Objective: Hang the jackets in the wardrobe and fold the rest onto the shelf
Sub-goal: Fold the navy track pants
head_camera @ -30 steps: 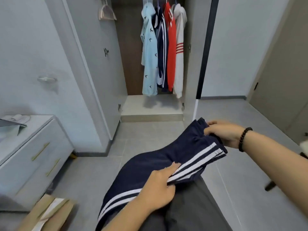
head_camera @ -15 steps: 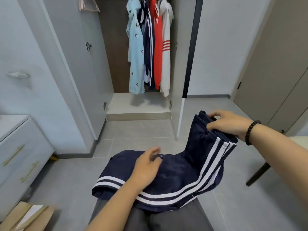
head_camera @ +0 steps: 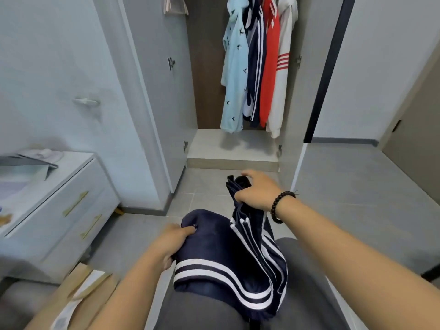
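Note:
Navy trousers with white side stripes (head_camera: 228, 263) lie doubled over on my lap. My right hand (head_camera: 258, 190), with a dark bead bracelet on its wrist, grips the raised end of the trousers. My left hand (head_camera: 172, 241) holds the folded left edge, fingers curled round the cloth. Ahead stands the open wardrobe (head_camera: 207, 67). Several jackets (head_camera: 257, 65) hang in it: light blue, navy striped, red and white. Under them lies a pale shelf (head_camera: 238, 146) with nothing on it.
A white drawer unit (head_camera: 62, 198) with gold handles stands at the left. A brown cardboard piece (head_camera: 78, 296) lies on the grey tile floor beside my leg. The wardrobe's left door (head_camera: 157, 79) stands open. A tan door (head_camera: 419, 115) is at the right.
My right hand has brought the trouser end in over the rest, so the fold is tighter. My left hand has slid to the left edge. My view has turned slightly.

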{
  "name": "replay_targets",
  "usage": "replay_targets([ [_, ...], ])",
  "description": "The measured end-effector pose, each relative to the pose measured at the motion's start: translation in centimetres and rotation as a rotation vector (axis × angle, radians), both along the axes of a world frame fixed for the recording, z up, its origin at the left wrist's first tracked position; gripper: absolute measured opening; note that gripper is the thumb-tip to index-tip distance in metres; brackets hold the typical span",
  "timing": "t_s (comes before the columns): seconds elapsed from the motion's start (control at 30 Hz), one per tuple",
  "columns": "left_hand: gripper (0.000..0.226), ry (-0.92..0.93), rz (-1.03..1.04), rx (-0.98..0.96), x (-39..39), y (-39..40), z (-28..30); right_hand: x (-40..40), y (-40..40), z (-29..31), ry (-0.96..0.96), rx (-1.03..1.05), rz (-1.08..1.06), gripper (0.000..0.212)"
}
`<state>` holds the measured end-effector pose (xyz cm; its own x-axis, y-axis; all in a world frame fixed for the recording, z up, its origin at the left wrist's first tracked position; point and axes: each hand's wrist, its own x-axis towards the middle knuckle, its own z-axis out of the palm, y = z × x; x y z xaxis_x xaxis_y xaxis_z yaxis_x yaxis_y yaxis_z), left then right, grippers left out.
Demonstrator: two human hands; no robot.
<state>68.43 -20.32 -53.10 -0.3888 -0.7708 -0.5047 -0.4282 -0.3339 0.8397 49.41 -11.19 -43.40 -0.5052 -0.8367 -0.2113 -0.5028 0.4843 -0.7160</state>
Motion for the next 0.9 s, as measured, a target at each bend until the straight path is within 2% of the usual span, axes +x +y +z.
replay_targets([
  [0.07, 0.014, 0.133, 0.013, -0.019, 0.5, 0.9, 0.2, 2.6, -1.3, -2.0, 0.015, -0.006, 0.045, 0.076],
  [0.13, 0.021, 0.252, 0.040, -0.039, 1.1, 1.7, 0.3, 5.3, -2.0, -3.9, 0.013, -0.037, 0.103, 0.079],
  [0.27, 0.027, 0.377, 0.126, -0.069, 2.6, 2.7, 0.3, 8.5, -1.9, -5.9, -0.024, -0.146, 0.168, 0.078],
  [0.33, 0.024, 0.419, 0.197, 0.002, 3.4, 3.3, 0.3, 9.3, -1.3, -6.4, -0.129, -0.202, 0.178, 0.069],
  [0.43, 0.039, 0.484, 0.142, 0.120, 4.1, 3.9, 0.5, 10.3, -0.1, -7.2, -0.405, -0.221, 0.201, 0.049],
  [0.5, 0.047, 0.426, 0.080, 0.074, 4.1, 4.1, 0.7, 10.1, 0.3, -7.6, -0.529, -0.224, 0.212, 0.050],
  [0.63, 0.058, 0.240, -0.031, -0.140, 3.6, 4.1, 0.9, 7.4, 0.2, -6.3, -0.608, -0.194, 0.189, 0.047],
  [0.7, 0.066, 0.244, -0.161, -0.218, 3.3, 4.2, 1.6, 6.0, 0.0, -5.4, -0.532, -0.247, 0.149, 0.038],
  [0.77, 0.075, 0.294, -0.279, -0.261, 2.8, 4.2, 2.3, 4.2, -0.4, -4.3, -0.293, -0.354, 0.101, 0.033],
  [0.83, 0.082, 0.325, -0.373, -0.297, 2.4, 4.0, 3.2, 2.3, -0.6, -2.7, -0.156, -0.426, 0.148, 0.046],
  [0.9, 0.086, 0.327, -0.481, -0.343, 2.0, 3.9, 4.5, 0.5, -0.5, -0.7, -0.183, -0.403, 0.336, 0.060],
])
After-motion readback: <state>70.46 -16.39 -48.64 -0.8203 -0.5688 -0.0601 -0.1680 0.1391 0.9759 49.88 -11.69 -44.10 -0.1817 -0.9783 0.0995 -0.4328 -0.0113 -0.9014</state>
